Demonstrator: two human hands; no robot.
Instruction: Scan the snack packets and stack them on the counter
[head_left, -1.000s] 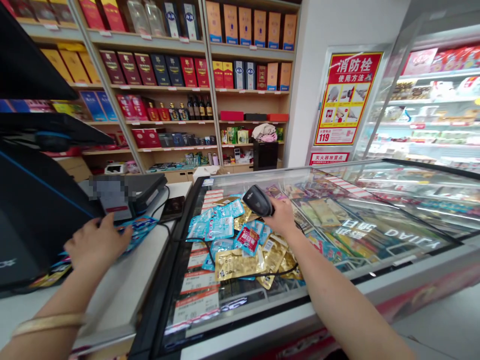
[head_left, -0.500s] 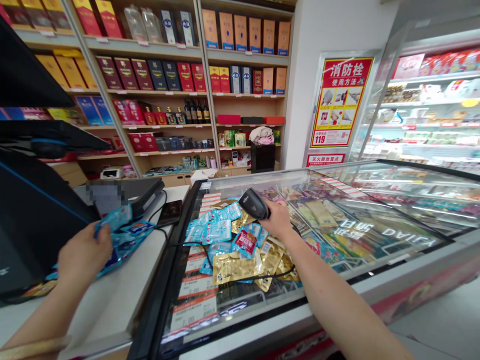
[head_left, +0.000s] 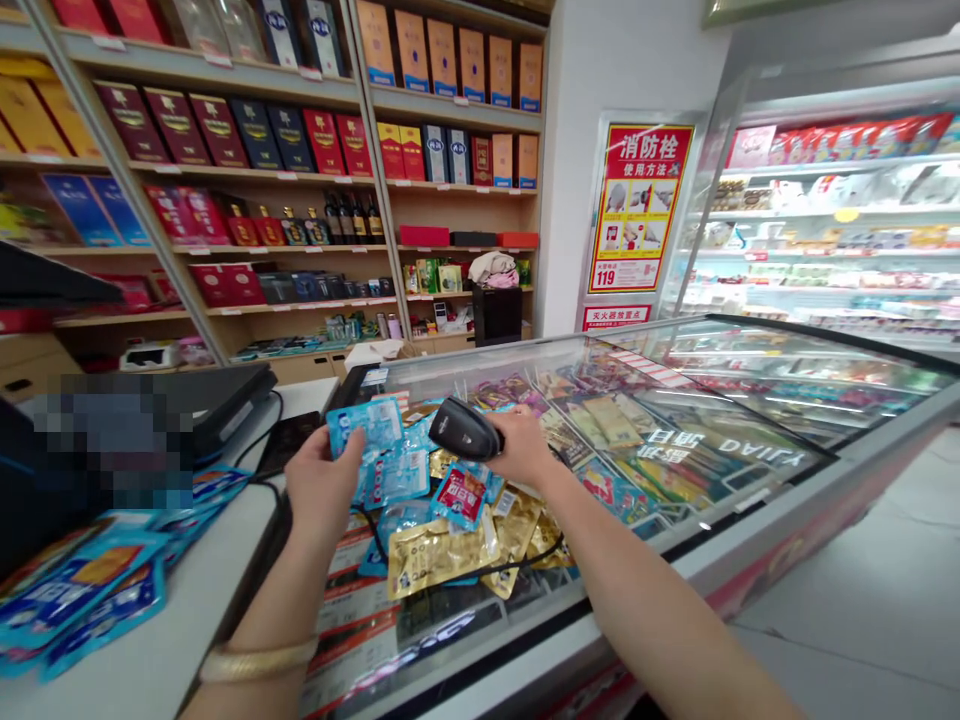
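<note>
My left hand [head_left: 324, 485] is closed on a light blue snack packet [head_left: 366, 425], held over the near left part of the glass-topped freezer [head_left: 450, 690]. In my right hand [head_left: 521, 445] is a black barcode scanner [head_left: 465, 428], its head pointing left toward that packet. Below both hands a pile of packets lies on the glass: light blue ones [head_left: 397, 475], a blue one with a red panel [head_left: 460, 495] and gold ones [head_left: 431, 555]. The scanner's black cable [head_left: 525, 562] loops across the pile.
On the white counter [head_left: 180, 630] at left, more blue packets [head_left: 82, 590] lie beside a dark machine [head_left: 225, 400] and a black phone [head_left: 289, 440]. Shelves of boxed bottles [head_left: 270, 135] line the back wall. A lit display fridge [head_left: 832, 220] stands at the right.
My left hand has moved right, from above the counter to the freezer's pile, with a light blue packet in it. My right hand still holds the scanner. The view has turned left-to-right.
</note>
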